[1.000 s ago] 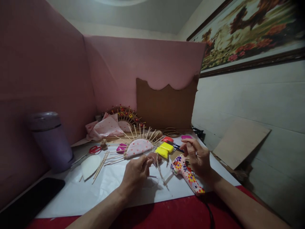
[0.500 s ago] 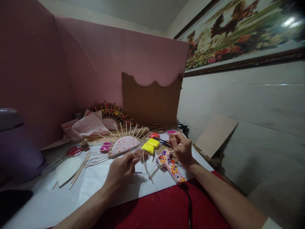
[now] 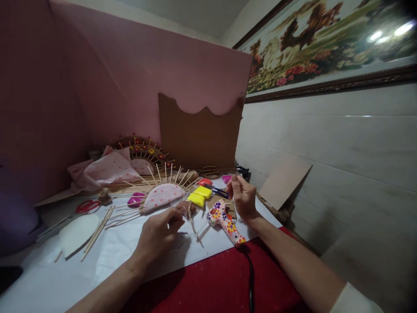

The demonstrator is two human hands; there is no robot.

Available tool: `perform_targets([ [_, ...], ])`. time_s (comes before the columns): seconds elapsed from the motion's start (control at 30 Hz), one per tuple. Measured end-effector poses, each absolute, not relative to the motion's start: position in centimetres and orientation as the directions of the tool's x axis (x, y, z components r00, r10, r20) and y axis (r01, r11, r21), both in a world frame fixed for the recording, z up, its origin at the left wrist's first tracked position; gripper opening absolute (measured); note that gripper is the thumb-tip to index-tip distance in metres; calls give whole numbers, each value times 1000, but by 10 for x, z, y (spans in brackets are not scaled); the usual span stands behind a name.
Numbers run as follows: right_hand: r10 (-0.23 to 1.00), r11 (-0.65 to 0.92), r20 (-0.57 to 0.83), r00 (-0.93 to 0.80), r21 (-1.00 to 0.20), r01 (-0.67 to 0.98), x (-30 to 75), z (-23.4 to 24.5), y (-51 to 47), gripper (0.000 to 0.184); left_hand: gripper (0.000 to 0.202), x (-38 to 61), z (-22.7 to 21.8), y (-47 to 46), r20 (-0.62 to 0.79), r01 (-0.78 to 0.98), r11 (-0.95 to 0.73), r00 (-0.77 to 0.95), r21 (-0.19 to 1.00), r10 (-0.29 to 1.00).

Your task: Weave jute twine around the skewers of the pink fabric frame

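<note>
My left hand [image 3: 159,230] is closed in a pinch above the white sheet, just in front of a half-round polka-dot padded piece [image 3: 164,198] with thin sticks fanning from its edge. Whatever sits between those fingertips is too small to make out. My right hand [image 3: 243,198] is raised with thumb and fingers pinched together, its contents also unclear. Below it lies a flower-patterned glue gun [image 3: 224,221], its black cord running off the front. A slim dark-blue tool [image 3: 219,191] lies behind the gun, near my right fingers. Strands of twine [image 3: 194,226] lie between my hands.
Yellow clay packets [image 3: 199,195] lie mid-table. Leftward are red-handled scissors [image 3: 87,206], a white leaf-shaped piece [image 3: 78,234] and loose sticks [image 3: 97,234]. Behind stand polka-dot cloth [image 3: 110,167], a decorated arch [image 3: 151,150] and a cardboard sheet [image 3: 198,139]. Red cloth [image 3: 208,282] covers the front.
The view has turned slightly to the right, so everything sits farther left. Both hands stay pinched and keep much the same places over the table.
</note>
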State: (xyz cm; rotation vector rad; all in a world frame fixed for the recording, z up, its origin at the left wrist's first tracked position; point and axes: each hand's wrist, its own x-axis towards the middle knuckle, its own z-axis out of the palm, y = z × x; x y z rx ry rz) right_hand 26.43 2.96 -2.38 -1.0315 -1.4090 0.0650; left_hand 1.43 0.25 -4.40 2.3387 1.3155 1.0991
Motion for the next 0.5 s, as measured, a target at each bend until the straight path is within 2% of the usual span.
perform_targets([
  [0.07,600,592,763,239,-625,509,264,-24,30,42,11,15,-45,2,542,583,-640,365,501,757],
  [0.13,604,592,760,239,-628,505,264,-25,30,42,24,18,-45,1,585,500,-747,472,439,660],
  [0.23,611,582,758,227,-625,520,265,-26,30,42,36,24,-47,-1,570,431,-837,615,336,545],
  [0.37,602,581,769,216,-607,542,265,-26,29,42,37,27,-51,-3,507,492,-833,667,251,546],
  [0.5,589,588,782,203,-587,556,264,-25,28,42,30,25,-48,-3,534,565,-796,614,217,581],
])
